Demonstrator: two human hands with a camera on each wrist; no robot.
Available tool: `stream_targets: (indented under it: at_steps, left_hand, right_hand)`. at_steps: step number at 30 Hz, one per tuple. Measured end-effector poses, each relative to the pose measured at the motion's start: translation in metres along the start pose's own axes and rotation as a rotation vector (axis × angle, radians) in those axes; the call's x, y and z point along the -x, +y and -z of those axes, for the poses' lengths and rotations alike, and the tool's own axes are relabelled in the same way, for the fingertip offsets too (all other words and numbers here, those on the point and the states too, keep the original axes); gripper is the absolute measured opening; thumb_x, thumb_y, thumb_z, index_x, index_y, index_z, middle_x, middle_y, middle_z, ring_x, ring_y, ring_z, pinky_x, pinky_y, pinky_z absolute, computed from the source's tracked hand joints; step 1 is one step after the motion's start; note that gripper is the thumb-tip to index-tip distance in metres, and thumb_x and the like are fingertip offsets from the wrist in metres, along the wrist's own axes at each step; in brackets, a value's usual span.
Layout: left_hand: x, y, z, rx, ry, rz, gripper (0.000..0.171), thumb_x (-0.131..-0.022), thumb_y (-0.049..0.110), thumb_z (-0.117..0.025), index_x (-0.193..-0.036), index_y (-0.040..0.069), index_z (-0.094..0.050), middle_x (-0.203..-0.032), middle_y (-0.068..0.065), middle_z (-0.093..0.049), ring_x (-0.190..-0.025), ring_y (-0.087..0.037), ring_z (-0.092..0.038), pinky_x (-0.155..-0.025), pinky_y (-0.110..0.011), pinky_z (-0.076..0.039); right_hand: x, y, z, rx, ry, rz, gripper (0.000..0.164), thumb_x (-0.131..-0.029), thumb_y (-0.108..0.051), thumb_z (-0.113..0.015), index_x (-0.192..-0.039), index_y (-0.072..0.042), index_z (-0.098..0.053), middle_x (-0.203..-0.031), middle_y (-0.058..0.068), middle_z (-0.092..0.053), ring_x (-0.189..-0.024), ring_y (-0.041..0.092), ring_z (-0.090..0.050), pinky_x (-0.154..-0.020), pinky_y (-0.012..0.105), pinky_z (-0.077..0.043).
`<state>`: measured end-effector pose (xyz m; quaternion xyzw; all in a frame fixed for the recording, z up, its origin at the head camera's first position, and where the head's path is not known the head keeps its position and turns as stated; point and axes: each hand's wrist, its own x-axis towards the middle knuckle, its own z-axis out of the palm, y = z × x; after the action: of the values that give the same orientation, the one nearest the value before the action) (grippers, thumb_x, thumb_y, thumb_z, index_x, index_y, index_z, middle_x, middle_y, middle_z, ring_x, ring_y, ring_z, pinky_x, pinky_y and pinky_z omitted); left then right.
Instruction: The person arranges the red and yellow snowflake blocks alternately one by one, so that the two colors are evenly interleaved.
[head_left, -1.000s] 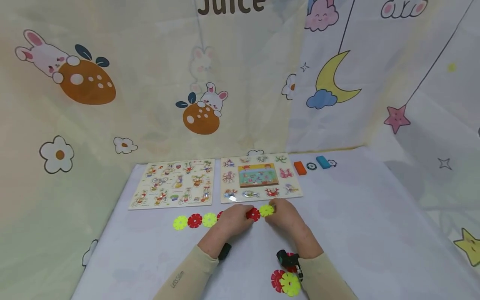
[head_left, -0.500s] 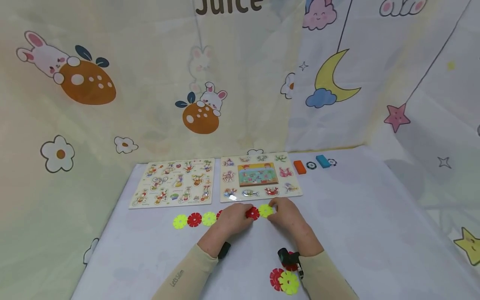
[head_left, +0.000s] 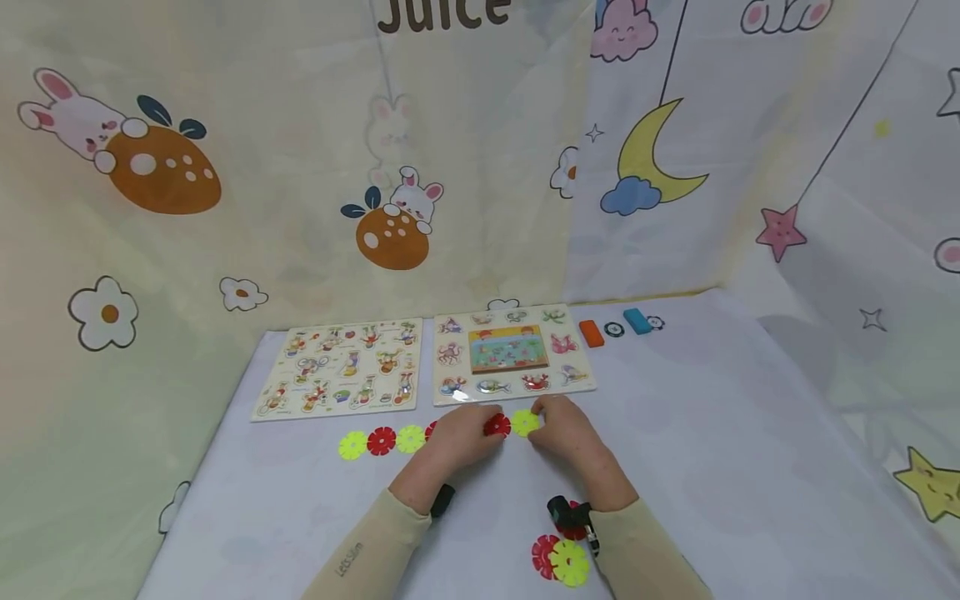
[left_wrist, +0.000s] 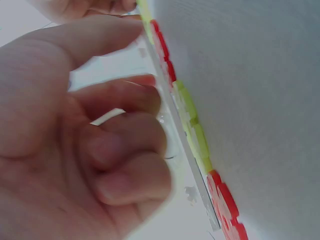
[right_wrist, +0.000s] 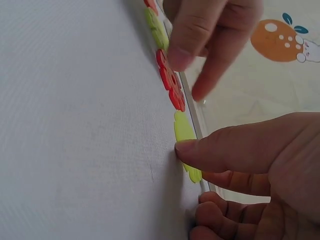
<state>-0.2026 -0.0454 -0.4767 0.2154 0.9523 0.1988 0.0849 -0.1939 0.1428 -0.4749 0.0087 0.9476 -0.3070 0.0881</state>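
Note:
Both hands are at the right end of a row of flower-shaped plastic discs, red and yellow-green by turns. My left hand (head_left: pixel 465 435) has thumb and index finger around the edges of a red disc (head_left: pixel 497 424). My right hand (head_left: pixel 567 432) pinches the end yellow-green disc (head_left: pixel 525 422) between thumb and fingers. In the right wrist view this yellow-green disc (right_wrist: pixel 184 127) lies right beside the red disc (right_wrist: pixel 171 82). Further left come a yellow-green disc (head_left: pixel 410 439), a red disc (head_left: pixel 382 441) and another yellow-green disc (head_left: pixel 352 445). My left hand hides part of the row.
Behind the row lie two picture puzzle boards, a left board (head_left: pixel 337 367) and a right board (head_left: pixel 442 392). An orange block (head_left: pixel 591 333), a black ring (head_left: pixel 614 330) and a blue block (head_left: pixel 637 321) sit back right. Loose discs (head_left: pixel 568 564) lie by my right wrist.
The head view has shifted slightly, so everything sits a little further left in it. Both hands keep nearly the same place at the two end discs.

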Motion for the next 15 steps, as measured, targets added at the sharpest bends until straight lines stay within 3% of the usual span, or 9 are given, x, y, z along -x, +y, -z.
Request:
stream_targets:
  at_steps: [8,15]
  left_hand:
    - [-0.017,0.018,-0.012,0.053,-0.019,-0.055,0.043,-0.084,0.027,-0.07,-0.124,0.015,-0.061,-0.103,0.003,-0.064,-0.081,-0.013,-0.051,-0.073,-0.028,-0.044]
    - [-0.02,0.019,-0.016,0.068,0.003,-0.082,0.038,-0.088,0.023,-0.066,-0.124,0.016,-0.061,-0.109,0.003,-0.063,-0.084,-0.011,-0.051,-0.076,-0.027,-0.045]
  right_hand:
    - [-0.002,-0.002,-0.003,0.002,-0.011,0.005,0.037,-0.072,-0.018,-0.081,-0.102,-0.008,-0.062,-0.096,0.007,-0.059,-0.084,0.024,-0.051,-0.076,0.039,-0.047]
    - [0.001,-0.003,0.002,-0.007,-0.031,-0.003,0.037,-0.077,-0.017,-0.077,-0.108,-0.008,-0.061,-0.092,0.007,-0.056,-0.081,0.023,-0.05,-0.069,0.035,-0.046]
